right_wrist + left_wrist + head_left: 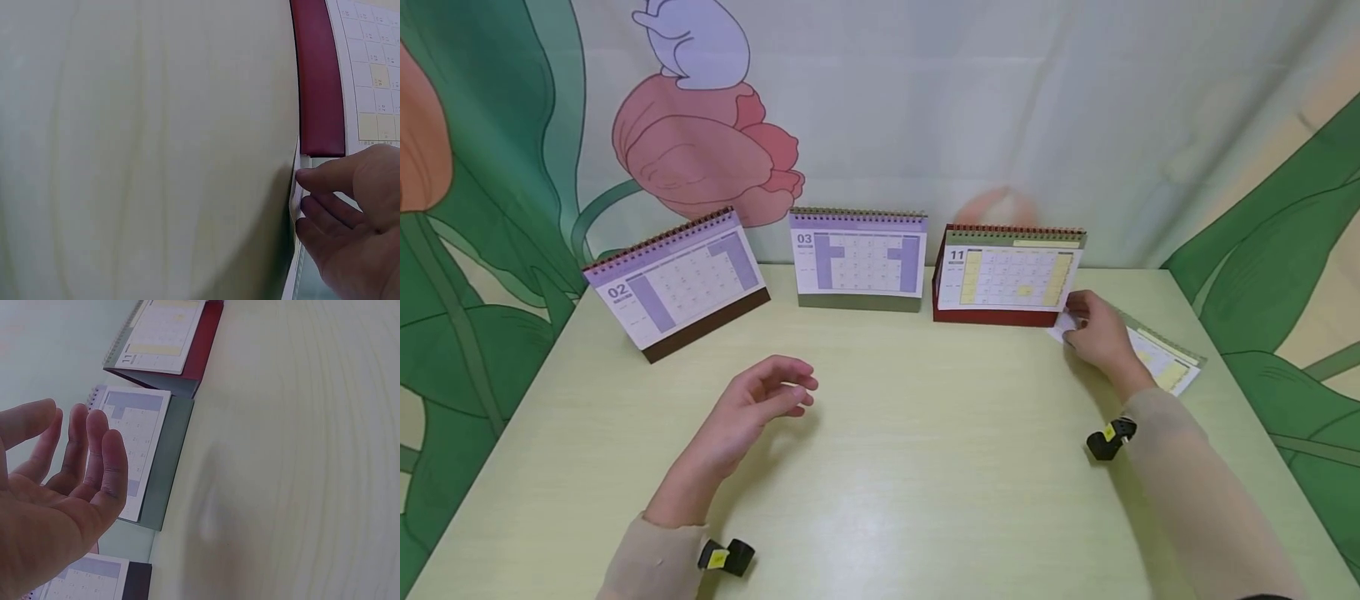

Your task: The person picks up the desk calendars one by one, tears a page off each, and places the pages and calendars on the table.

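My left hand hovers over the table with fingers loosely bent and nothing in it; in the left wrist view the hand appears in front of the purple 03 calendar. At the right, my right hand pinches the left end of a yellow-and-white calendar that lies low and slanted, partly hidden by the hand and wrist. In the right wrist view, the thumb and fingertips of the right hand meet the thin white edge, just beside the red-based 11 calendar.
Three desk calendars stand along the back of the table: the tilted purple 02 calendar at left, the 03 calendar in the middle and the 11 calendar at right. A patterned curtain hangs behind.
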Demonstrator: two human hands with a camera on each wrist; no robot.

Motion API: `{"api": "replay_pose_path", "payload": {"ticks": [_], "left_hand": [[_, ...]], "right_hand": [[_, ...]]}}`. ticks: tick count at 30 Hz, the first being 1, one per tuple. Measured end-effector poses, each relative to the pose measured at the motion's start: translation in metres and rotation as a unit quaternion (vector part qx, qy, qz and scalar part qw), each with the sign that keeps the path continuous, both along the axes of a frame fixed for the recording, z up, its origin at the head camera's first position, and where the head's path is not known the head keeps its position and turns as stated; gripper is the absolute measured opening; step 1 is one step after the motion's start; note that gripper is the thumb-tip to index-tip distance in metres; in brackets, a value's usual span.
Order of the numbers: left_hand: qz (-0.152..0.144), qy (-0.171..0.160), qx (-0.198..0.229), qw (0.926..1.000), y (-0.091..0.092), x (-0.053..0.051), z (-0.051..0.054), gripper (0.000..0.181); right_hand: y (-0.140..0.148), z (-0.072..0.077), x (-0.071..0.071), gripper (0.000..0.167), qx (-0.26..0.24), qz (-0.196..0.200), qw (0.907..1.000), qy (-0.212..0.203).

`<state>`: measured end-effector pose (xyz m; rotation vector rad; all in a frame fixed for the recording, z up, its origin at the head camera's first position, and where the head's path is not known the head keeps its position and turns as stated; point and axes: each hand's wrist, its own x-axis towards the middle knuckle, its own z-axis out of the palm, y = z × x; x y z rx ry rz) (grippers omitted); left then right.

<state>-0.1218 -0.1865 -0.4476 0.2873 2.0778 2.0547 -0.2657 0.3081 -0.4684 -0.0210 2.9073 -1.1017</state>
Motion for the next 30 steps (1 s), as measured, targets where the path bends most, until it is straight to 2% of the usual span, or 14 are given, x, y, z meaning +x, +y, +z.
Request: {"api": "replay_pose_path", "payload": {"ticks": [10,17,25,30], "left_hand": [[-0.003,-0.001,-0.007,1.0000,0.000,-0.003,0.000,0.028],[-0.001,-0.005,-0.020,0.9998,0.001,-0.007,0.002,0.028],[0.003,-0.006,-0.043,0.9991,0.005,-0.019,0.004,0.029],[0.022,0.007,-0.094,0.9953,0.010,-0.030,0.004,0.030]], "right_hand": [[0.013,0.001,0.007,0.060,0.005,0.016,0.9998,0.009],[0.016,0.008,0.014,0.063,0.037,0.020,0.9983,0.042],[0.003,0.021,0.024,0.042,0.030,0.006,0.9980,0.055],[-0.004,0.023,0.036,0.029,0.025,0.015,0.9966,0.077]]}}
